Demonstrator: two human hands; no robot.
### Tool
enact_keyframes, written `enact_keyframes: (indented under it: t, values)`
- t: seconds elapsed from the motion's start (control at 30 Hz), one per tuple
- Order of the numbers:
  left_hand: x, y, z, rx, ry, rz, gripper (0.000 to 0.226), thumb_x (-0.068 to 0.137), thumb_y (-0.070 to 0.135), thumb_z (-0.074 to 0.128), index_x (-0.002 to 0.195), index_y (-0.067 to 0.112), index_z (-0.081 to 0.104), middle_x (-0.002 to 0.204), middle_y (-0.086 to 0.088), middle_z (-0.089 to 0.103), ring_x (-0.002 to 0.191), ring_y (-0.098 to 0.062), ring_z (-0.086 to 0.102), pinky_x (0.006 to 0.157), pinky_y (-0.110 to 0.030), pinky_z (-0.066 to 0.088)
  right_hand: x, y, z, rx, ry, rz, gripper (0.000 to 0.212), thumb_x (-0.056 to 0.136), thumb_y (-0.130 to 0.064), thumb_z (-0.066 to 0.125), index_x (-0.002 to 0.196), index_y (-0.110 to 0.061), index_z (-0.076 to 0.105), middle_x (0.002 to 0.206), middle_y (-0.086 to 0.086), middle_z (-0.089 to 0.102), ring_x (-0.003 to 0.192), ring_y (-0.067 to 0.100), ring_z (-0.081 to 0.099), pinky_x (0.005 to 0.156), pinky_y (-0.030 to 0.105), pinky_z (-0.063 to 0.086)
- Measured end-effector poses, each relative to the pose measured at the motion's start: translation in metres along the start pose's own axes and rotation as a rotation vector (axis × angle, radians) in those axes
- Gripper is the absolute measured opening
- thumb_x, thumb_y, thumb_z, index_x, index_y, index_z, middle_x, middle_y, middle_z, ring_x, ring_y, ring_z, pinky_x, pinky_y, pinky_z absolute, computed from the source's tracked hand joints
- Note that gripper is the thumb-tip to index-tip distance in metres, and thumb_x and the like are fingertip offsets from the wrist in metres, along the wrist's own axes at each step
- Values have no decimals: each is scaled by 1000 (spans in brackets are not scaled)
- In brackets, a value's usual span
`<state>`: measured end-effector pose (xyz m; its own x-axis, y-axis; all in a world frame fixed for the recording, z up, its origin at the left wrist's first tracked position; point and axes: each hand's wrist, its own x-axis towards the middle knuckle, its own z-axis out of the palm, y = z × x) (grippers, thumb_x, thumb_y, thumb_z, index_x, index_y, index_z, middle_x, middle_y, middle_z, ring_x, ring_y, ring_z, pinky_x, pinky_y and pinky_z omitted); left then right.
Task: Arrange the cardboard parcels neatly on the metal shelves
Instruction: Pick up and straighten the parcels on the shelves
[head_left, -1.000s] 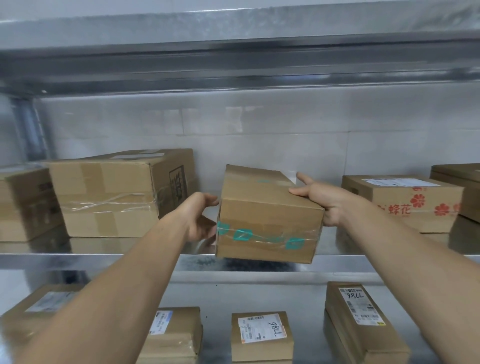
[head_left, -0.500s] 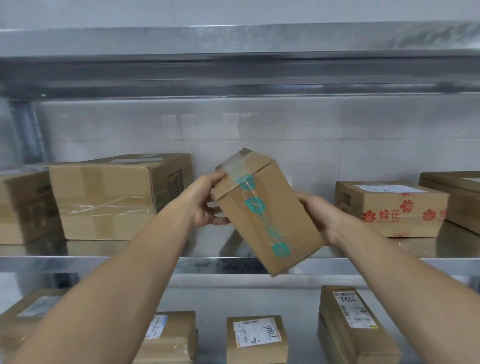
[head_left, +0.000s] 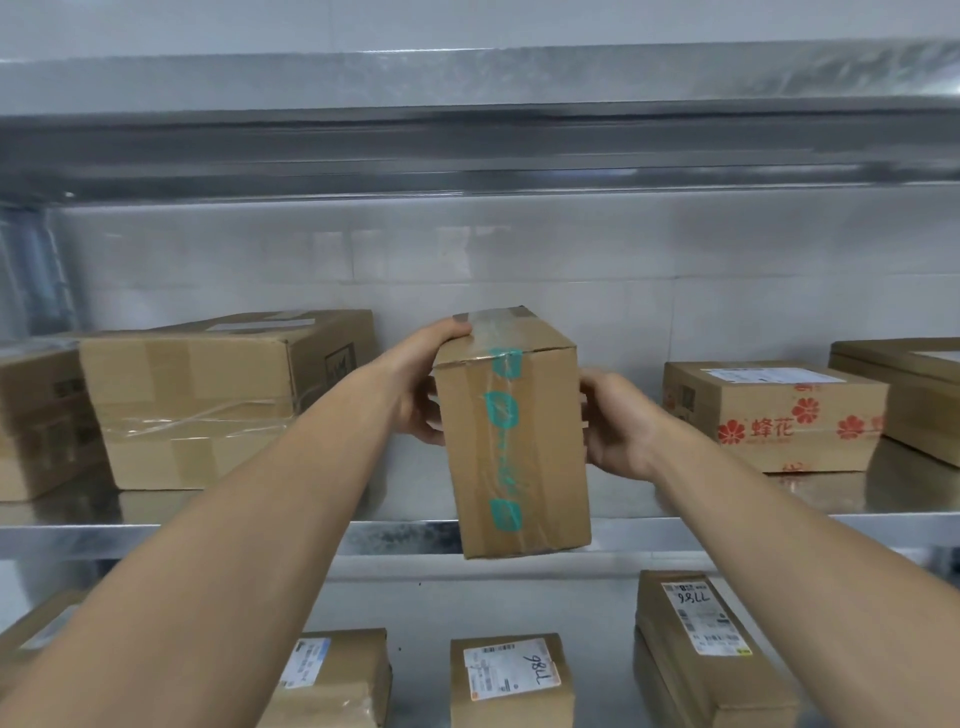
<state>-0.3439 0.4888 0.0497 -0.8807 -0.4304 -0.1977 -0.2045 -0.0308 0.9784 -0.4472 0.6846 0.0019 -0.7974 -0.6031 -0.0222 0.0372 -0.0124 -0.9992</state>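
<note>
A small cardboard parcel (head_left: 511, 441) with teal-printed clear tape stands upright in the air in front of the middle metal shelf (head_left: 156, 532). My left hand (head_left: 418, 382) grips its upper left corner, thumb on top. My right hand (head_left: 613, 423) holds its right side, fingers behind the box. The parcel's bottom edge hangs level with the shelf's front lip.
On the middle shelf sit a large taped box (head_left: 218, 397) and another box (head_left: 39, 421) at left, a red-flowered box (head_left: 774, 413) and a flat box (head_left: 904, 395) at right. Labelled parcels (head_left: 511, 678) lie on the lower shelf. An upper shelf (head_left: 467, 135) spans overhead.
The parcel has been turned from lying flat, through a tilt, to standing upright. My left hand moved up to its top corner; my right hand slid down its right side.
</note>
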Motion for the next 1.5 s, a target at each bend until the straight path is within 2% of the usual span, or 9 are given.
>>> enact_keyframes:
  t: [0.1, 0.17, 0.27, 0.43, 0.67, 0.9, 1.23, 1.43, 1.5]
  values:
    - [0, 8, 4, 68, -20, -6, 45, 82, 56, 64, 110, 21, 65, 134, -16, 65, 92, -33, 67, 80, -48, 57, -2, -24, 0, 25, 55, 38, 37, 100, -42, 43, 73, -19, 52, 54, -2, 58, 39, 11, 56, 42, 23, 48]
    - [1, 12, 7, 103, -24, -8, 40, 80, 53, 64, 105, 22, 65, 134, -18, 64, 90, -33, 66, 77, -50, 58, 2, -39, 3, -7, 35, 70, 60, 89, -70, 48, 103, -14, 66, 87, 10, 76, 75, 26, 74, 71, 45, 61]
    - [3, 18, 11, 151, -32, -7, 33, 85, 50, 61, 101, 20, 64, 125, -21, 68, 83, -33, 68, 66, -46, 58, -6, -57, 14, -111, 7, 123, 72, 85, -77, 54, 120, -16, 68, 117, 18, 74, 107, 38, 70, 101, 63, 49]
    - [7, 16, 6, 146, -16, -18, 50, 88, 44, 62, 128, 14, 63, 129, -21, 67, 113, -38, 68, 85, -59, 56, -11, -68, 20, -249, -55, 126, 28, 93, -43, 67, 99, -15, 67, 133, 20, 66, 98, 36, 67, 101, 65, 49]
    - [8, 11, 6, 121, -25, -8, 32, 88, 42, 61, 109, 17, 64, 133, -19, 65, 99, -36, 68, 89, -56, 55, -3, -69, 24, -267, -29, 145, 30, 94, -39, 67, 106, -11, 64, 121, 19, 70, 93, 36, 68, 99, 66, 50]
    - [8, 15, 15, 197, 1, 4, 34, 90, 41, 61, 111, 14, 64, 128, -20, 68, 112, -35, 69, 82, -53, 58, -1, -64, 18, -224, 9, 149, 27, 97, -36, 64, 99, -9, 61, 77, 13, 71, 70, 28, 67, 97, 56, 53]
    - [-1, 17, 21, 198, 38, -7, 27, 88, 35, 59, 105, 13, 60, 129, -18, 67, 89, -35, 67, 68, -52, 59, -5, -65, 20, -180, 7, 167, 24, 99, -30, 61, 97, -6, 61, 71, 12, 71, 59, 25, 68, 106, 58, 48]
    - [-3, 14, 20, 202, 23, 9, 30, 90, 42, 58, 100, 14, 62, 130, -19, 67, 95, -35, 68, 75, -51, 59, -6, -62, 17, -177, -35, 137, 22, 97, -33, 63, 101, -11, 65, 131, 17, 67, 88, 31, 67, 103, 63, 49]
    - [-2, 12, 18, 202, -2, 15, 35, 88, 47, 59, 104, 16, 65, 131, -20, 66, 103, -36, 70, 80, -55, 58, -8, -60, 16, -179, -41, 114, 24, 97, -37, 63, 99, -13, 66, 133, 17, 65, 89, 31, 67, 98, 61, 53]
